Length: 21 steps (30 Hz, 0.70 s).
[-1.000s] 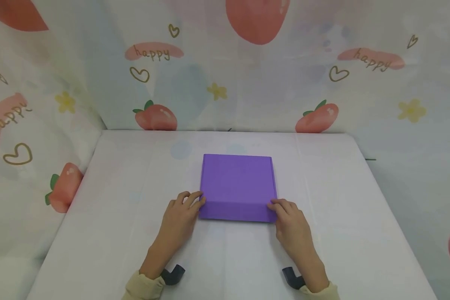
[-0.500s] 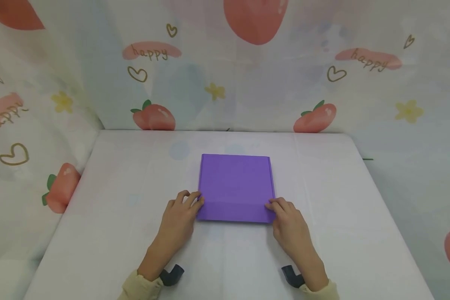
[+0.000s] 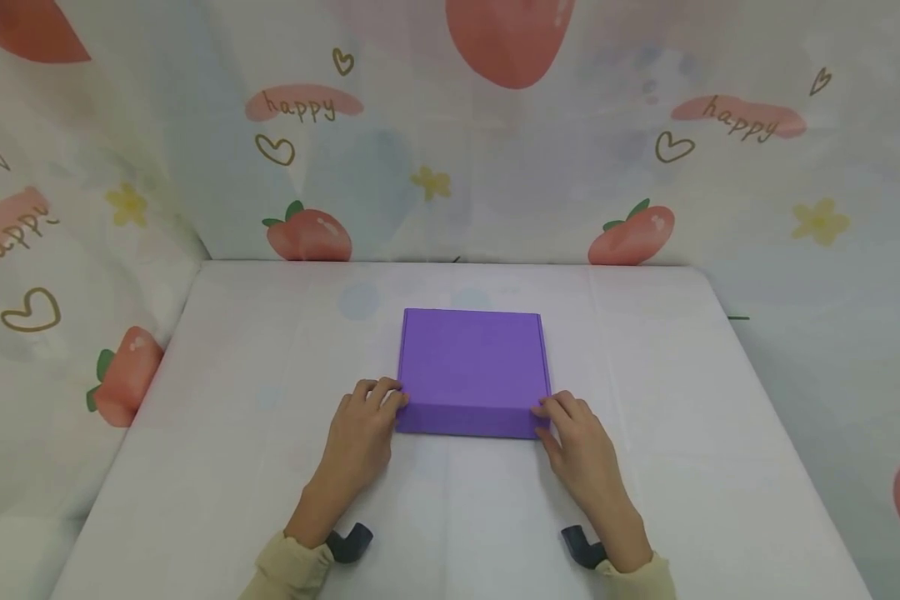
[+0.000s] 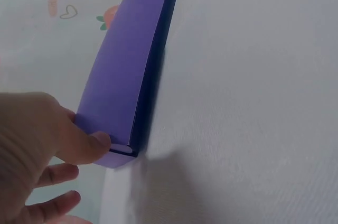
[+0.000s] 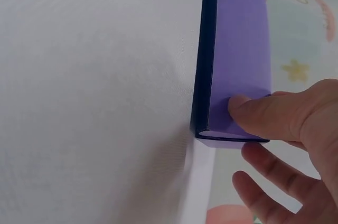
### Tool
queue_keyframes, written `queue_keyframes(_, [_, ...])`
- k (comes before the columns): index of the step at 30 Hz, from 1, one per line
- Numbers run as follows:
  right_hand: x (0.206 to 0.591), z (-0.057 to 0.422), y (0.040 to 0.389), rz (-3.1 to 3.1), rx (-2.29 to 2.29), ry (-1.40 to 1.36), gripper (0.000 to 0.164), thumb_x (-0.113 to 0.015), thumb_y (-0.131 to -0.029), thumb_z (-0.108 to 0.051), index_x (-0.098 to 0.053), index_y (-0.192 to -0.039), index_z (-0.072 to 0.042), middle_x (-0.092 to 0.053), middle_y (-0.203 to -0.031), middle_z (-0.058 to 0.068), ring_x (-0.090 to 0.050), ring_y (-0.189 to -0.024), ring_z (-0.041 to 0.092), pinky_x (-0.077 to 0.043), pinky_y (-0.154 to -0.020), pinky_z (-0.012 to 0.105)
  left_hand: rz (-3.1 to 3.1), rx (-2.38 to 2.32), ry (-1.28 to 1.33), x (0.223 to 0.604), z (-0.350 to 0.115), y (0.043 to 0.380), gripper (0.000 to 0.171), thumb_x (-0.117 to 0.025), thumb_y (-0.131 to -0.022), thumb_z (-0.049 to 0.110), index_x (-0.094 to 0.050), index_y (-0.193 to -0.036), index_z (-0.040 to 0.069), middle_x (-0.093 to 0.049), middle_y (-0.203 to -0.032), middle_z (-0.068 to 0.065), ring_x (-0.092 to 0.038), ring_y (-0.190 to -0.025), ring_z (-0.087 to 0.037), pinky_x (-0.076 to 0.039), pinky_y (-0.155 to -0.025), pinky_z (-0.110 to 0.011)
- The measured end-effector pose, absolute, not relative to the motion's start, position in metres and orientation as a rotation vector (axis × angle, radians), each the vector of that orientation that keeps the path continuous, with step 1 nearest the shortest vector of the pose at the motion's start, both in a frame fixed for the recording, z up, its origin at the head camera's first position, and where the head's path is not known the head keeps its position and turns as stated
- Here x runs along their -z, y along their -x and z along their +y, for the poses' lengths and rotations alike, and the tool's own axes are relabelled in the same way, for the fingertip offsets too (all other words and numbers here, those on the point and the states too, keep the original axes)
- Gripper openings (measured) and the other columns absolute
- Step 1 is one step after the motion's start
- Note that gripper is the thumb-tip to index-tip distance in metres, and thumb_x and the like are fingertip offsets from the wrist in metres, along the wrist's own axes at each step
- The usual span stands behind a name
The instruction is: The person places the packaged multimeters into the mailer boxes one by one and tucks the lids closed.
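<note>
A flat purple box [image 3: 472, 358] lies on the table with its front panel facing me. At its front left corner is my left hand [image 3: 362, 432], fingers bent over the top edge. The left wrist view shows the left thumb [image 4: 90, 147] on the end of the front flap [image 4: 119, 76], above a narrow dark gap along the lower edge. My right hand [image 3: 583, 450] holds the front right corner, its thumb [image 5: 253, 113] pressing the flap in the right wrist view. The other right fingers are spread below the corner. The inside of the box is hidden.
White cloth covers the table [image 3: 270, 333]. A printed backdrop [image 3: 495, 167] with strawberries and hearts rises behind it and at the sides. Dark curved wrist mounts [image 3: 351, 543] stick inward from both wrists.
The front flap has swung down and inward, so the front panel looks steeper and shorter. The right thumb now shows against its face. Both hands stay at the corners.
</note>
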State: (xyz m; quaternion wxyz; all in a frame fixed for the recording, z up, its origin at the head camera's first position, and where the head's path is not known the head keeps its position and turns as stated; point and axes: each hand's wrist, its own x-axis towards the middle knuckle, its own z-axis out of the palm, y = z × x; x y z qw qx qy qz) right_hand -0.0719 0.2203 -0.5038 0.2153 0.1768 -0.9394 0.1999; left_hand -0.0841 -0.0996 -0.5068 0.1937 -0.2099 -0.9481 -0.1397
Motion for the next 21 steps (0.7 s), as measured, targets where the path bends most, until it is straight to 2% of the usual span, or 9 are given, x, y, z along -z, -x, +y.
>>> queue_keyframes(9, [0.51,0.216,0.077,-2.59,-0.558,-0.438,0.043,-0.09,-0.063,0.016,-0.067,-0.092,-0.005,-0.062,-0.093,0.006,-0.063,-0.085,0.026,-0.056,-0.07,0.039,-2.602,0.662,0.629,0.513,-0.104,0.092,0.034,-0.086,-0.074,-0.01,-0.074,-0.101,0.008,-0.067,-0.114,-0.004,-0.066,-0.099,-0.024,-0.059,-0.081,-0.034])
queue_keyframes(15, [0.511,0.217,0.079,-2.595,-0.59,-0.427,0.043,-0.089,-0.064,0.018,-0.065,-0.091,-0.005,-0.061,-0.093,0.006,-0.061,-0.087,0.026,-0.057,-0.071,0.039,-2.554,0.704,0.624,0.515,-0.102,0.095,0.035,-0.087,-0.072,-0.011,-0.073,-0.098,0.007,-0.067,-0.108,-0.004,-0.067,-0.093,-0.022,-0.057,-0.076,-0.033])
queue_keyframes(18, [0.508,0.222,0.081,-2.607,-0.67,-0.465,0.041,-0.087,-0.066,0.018,-0.066,-0.092,-0.005,-0.062,-0.099,0.006,-0.064,-0.093,0.026,-0.059,-0.079,0.041,-2.586,0.674,0.595,0.512,-0.102,0.096,0.036,-0.089,-0.071,-0.008,-0.073,-0.099,0.008,-0.068,-0.111,-0.004,-0.069,-0.097,-0.024,-0.056,-0.076,-0.037])
queue_keyframes(21, [0.506,0.23,0.081,-2.649,-0.783,-0.484,0.043,-0.085,-0.07,0.018,-0.069,-0.102,-0.005,-0.065,-0.11,0.007,-0.068,-0.1,0.025,-0.061,-0.085,0.041,-2.653,0.703,0.572,0.509,-0.103,0.097,0.041,-0.089,-0.073,-0.005,-0.07,-0.106,0.009,-0.067,-0.12,-0.005,-0.068,-0.109,-0.027,-0.057,-0.084,-0.04])
